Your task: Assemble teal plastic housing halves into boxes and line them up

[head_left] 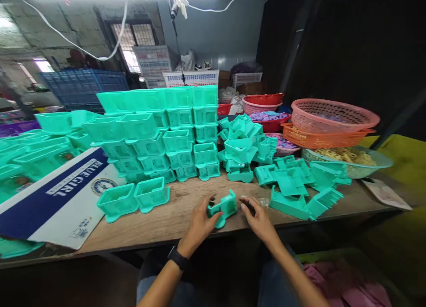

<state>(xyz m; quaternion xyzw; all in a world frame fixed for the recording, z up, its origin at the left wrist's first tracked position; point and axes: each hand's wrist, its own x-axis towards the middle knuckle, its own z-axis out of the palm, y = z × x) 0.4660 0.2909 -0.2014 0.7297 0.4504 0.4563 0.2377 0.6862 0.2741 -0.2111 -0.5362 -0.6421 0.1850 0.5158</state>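
Observation:
A green plastic part [226, 206] with an upright end wall stands on the wooden table in front of me. My left hand [203, 218], a dark watch on its wrist, grips it from the left with thumb and fingers. Just to its right, apart from the part, is my right hand [258, 216], its fingers curved and spread with nothing visible in them. A small clear plastic scrap [264, 202] lies beyond the right fingertips. Two box-shaped green pieces [135, 198] sit side by side to the left of my hands.
Stacked green boxes [179, 140] rise behind my hands. Loose green parts [293, 178] are heaped at right, below pink and orange baskets [334, 116]. A printed cardboard piece [66, 196] leans at left. The wooden table [186, 225] ends close to my body.

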